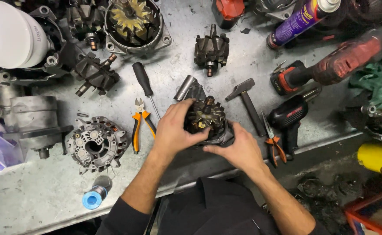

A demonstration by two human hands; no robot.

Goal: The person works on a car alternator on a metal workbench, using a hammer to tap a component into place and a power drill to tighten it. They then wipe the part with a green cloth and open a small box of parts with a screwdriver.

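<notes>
A dark alternator rotor (206,116) with claw-shaped poles and a short shaft stands at the middle of the metal workbench (38,191). My left hand (173,130) wraps its left side, thumb across the front. My right hand (238,148) grips its lower right edge, where a dark housing part sits under it. A silver socket (185,88) lies just behind the rotor.
Orange-handled cutters (137,124), a black screwdriver (144,80) and a hammer (247,102) lie around the rotor. Other rotors (211,50), an alternator housing (96,143), a stator shell (134,21), cordless drills (330,65), a spray can (302,17), orange pliers (274,141) and a blue solder spool (93,199) crowd the bench.
</notes>
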